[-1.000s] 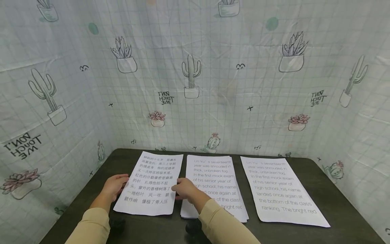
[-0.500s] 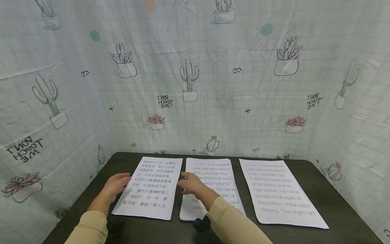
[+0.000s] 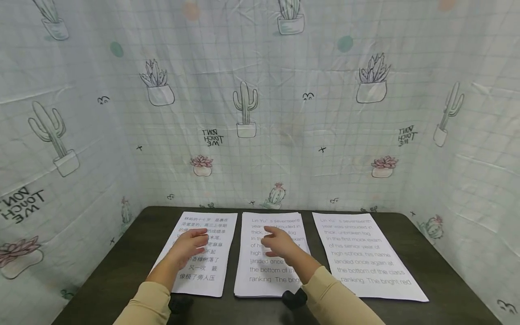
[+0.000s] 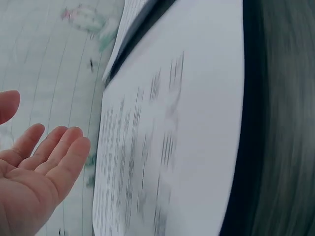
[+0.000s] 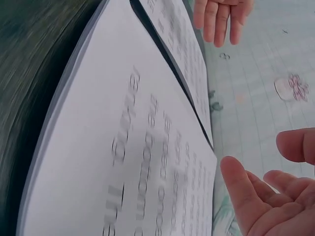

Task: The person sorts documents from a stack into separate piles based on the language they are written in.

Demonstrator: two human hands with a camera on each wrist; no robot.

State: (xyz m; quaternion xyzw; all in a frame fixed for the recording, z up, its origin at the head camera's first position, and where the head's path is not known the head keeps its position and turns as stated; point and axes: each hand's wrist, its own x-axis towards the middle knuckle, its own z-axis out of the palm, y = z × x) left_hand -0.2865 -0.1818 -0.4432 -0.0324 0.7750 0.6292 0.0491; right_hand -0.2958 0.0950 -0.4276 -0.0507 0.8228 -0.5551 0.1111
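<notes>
My left hand (image 3: 188, 247) hovers above the left sheet of paper (image 3: 203, 284), which is printed with Chinese text. Its fingers (image 4: 64, 152) are extended and hold nothing in the left wrist view. Over the middle stack of paper (image 3: 264, 289), printed in English, hangs my right hand (image 3: 283, 246). The right wrist view shows its thumb and fingers (image 5: 238, 182) spread and apart from the pages. Each hand hides some lines of text beneath it. The edges of several pages show along the middle stack's side in that view.
A single English sheet (image 3: 369, 257) lies at the right of the dark table (image 3: 438, 266). Narrow strips of tabletop separate the papers. A pale curtain (image 3: 284, 135) printed with cacti stands behind and on both sides.
Both hands have moved right. The left has gone from the Chinese sheet's left edge to above it; the right has left that sheet's right edge and is over the middle stack.
</notes>
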